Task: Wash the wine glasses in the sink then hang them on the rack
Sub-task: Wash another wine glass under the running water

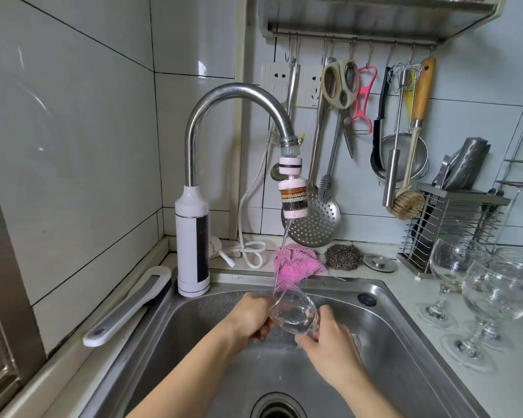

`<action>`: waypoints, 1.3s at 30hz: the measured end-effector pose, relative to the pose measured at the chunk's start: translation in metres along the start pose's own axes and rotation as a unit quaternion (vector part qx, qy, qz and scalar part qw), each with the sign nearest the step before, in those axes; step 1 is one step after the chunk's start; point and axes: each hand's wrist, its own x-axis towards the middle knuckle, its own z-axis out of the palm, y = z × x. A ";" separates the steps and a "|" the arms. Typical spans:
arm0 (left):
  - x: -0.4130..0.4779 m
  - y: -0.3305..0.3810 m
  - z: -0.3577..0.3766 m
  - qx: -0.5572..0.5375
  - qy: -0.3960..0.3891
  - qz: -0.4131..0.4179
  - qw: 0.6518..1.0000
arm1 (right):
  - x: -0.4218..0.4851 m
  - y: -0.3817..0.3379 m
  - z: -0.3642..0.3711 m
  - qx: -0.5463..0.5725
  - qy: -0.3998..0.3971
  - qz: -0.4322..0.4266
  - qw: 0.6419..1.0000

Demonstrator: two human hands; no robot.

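A clear wine glass (292, 312) is held tilted over the steel sink (384, 336), its rim up under a thin stream of water from the faucet (233, 95). My left hand (249, 316) grips the bowl from the left. My right hand (329, 336) grips the lower part of the glass from the right; the stem is hidden behind its fingers. Several more wine glasses (492, 291) stand upright on the counter to the right of the sink.
A pink cloth (296, 262) and a steel scourer (343, 256) lie behind the sink. Utensils hang from a hook rail (354, 37) on the wall. A wire rack (453, 227) stands at the right, a white peeler-like tool (127, 306) on the left ledge. The drain (280, 407) is below.
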 end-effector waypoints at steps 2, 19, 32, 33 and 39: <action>-0.001 0.001 0.000 -0.007 0.005 -0.014 1.000 | 0.001 0.001 0.003 -0.006 -0.002 -0.015 1.000; 0.002 0.002 0.001 -0.011 0.014 0.019 1.000 | 0.000 0.004 0.003 0.063 -0.044 -0.004 0.997; -0.007 0.012 0.002 -0.034 -0.020 0.000 0.999 | 0.001 0.002 0.001 0.043 0.019 0.002 0.999; -0.006 0.011 0.002 -0.026 -0.011 0.001 1.000 | 0.001 0.002 0.001 0.040 0.009 0.008 0.999; -0.005 0.001 -0.004 -0.014 0.012 0.018 1.000 | 0.001 0.002 0.001 0.011 -0.056 -0.014 0.998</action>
